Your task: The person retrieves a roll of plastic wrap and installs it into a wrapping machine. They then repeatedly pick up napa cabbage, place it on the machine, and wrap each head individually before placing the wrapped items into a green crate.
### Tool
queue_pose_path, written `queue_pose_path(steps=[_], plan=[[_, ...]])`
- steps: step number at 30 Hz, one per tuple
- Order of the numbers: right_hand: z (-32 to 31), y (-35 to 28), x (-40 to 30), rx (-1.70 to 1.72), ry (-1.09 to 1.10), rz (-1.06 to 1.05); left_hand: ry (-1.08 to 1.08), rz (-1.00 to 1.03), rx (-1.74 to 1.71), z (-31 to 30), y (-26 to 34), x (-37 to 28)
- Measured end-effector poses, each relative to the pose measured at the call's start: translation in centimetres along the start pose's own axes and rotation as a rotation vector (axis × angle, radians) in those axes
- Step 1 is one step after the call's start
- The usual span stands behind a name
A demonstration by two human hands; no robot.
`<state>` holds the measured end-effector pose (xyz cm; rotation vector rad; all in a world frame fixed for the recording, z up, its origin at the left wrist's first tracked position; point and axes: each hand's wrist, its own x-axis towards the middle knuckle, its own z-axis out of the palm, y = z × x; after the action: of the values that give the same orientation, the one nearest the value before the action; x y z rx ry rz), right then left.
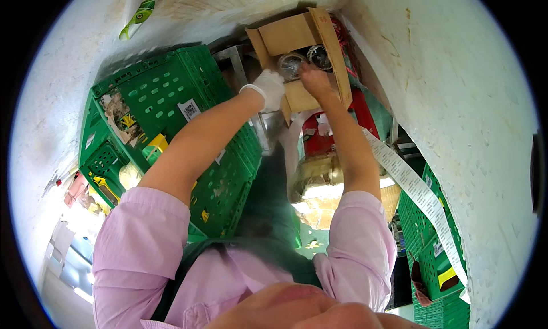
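An open cardboard box (pixel 291 31) with raised flaps stands in front of me, near the corner of the walls. Inside it are a round, clear, glossy item (pixel 290 65) and a dark round item with a shiny rim (pixel 319 57); their exact kind is unclear. My left hand (pixel 269 89), in a white glove, is at the box's near left edge with its fingers curled; its grip is unclear. Bare and reaching over the near flap, my right hand (pixel 316 78) has its fingertips against the clear item. Those fingertips are partly hidden.
Green perforated plastic crates (pixel 158 93) stand at left, and more crates (pixel 441 243) at lower right. A long printed paper strip (pixel 415 192) hangs at right. Below the box are a red plastic object (pixel 364 110) and a plastic-wrapped bundle (pixel 321 179). A white wall (pixel 449 93) rises at right.
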<state>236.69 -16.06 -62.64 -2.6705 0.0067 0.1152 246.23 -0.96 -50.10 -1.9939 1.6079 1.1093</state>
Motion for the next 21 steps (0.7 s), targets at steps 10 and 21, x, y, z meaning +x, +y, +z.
queue_pose_path(steps=[10, 21], plan=[[3.2, -3.7, 2.6, 0.442, -0.222, 0.441, -0.016, -0.036, -0.211, -1.1, -0.3, 0.2], [-5.6, -8.2, 1.5, 1.535, -0.009, 0.957, 0.47, -0.296, -0.412, 0.4, 0.5, 1.7]])
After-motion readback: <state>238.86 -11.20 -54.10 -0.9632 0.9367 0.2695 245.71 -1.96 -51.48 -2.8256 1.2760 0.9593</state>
